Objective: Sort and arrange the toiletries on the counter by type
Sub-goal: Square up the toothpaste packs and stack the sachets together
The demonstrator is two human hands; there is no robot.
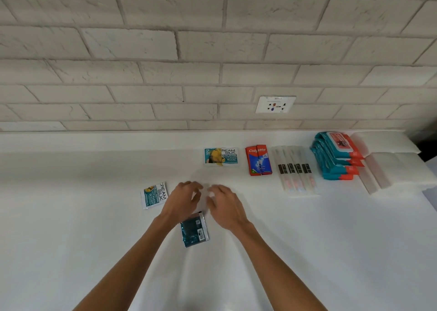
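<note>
Counter (71, 216) here is plain glossy white, backed by a wall of off-white painted bricks (165, 45) with a white wall socket (275, 104) set in it. Both bare arms reach in from the bottom. The left hand (182, 200) and right hand (225, 206) sit close together mid-counter, fingers curled downward with the tips nearly meeting. There's a pale blur between them, so honestly I can't tell if either one is pinching anything.

Just under the left wrist lies a dark teal foil sachet (194, 230), back side up with the barcode showing. Left of the left hand, a white-and-teal Cream Silk sachet (155, 195) lies turned sideways.

Along the back, left to right:
- another Cream Silk sachet with a yellow picture (221, 156)
- red Colgate sachets (259, 160)
- clear-wrapped toothbrushes (295, 168) lying side by side
- a stack of teal-and-red wet wipe packs (335, 156)
- white folded tissue packs (387, 166) at the far right
</note>
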